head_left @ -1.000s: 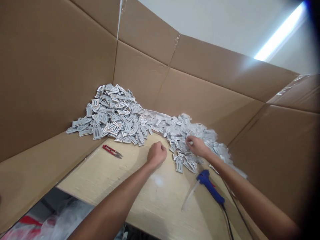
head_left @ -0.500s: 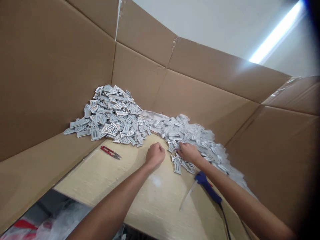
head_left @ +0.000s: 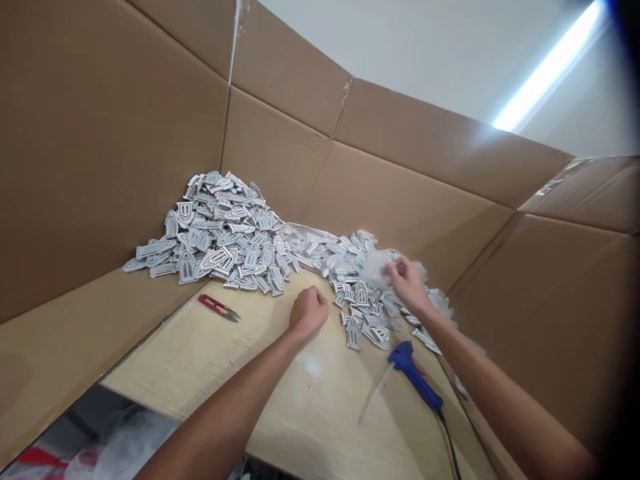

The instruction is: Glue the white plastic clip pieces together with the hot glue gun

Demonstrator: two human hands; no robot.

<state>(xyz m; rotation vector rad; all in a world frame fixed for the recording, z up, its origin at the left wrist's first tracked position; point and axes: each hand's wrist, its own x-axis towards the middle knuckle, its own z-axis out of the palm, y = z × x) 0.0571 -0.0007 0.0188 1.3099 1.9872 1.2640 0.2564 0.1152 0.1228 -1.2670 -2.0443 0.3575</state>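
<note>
My left hand [head_left: 309, 311] rests closed on the pale wooden board [head_left: 270, 360]; whatever its curled fingers hold, if anything, is hidden. On the right, my right hand [head_left: 406, 283] is raised over a spread of small grey-white pieces [head_left: 370, 310], its fingers pinching a translucent, filmy sheet [head_left: 377, 267]. A tall pile of grey arch-shaped pieces with white and brown trim [head_left: 225, 233] stands at the left, beyond my left hand.
Red thread snips [head_left: 219, 307] lie left of my left hand. A blue glue gun [head_left: 414, 375] with a pale stick and black cord lies below my right forearm. Cardboard walls [head_left: 400, 173] surround the board. Translucent plastic [head_left: 135, 440] shows at lower left.
My right hand has moved up and to the right, lifting the filmy sheet off the pieces. More grey pieces now show beneath. My left hand has hardly moved.
</note>
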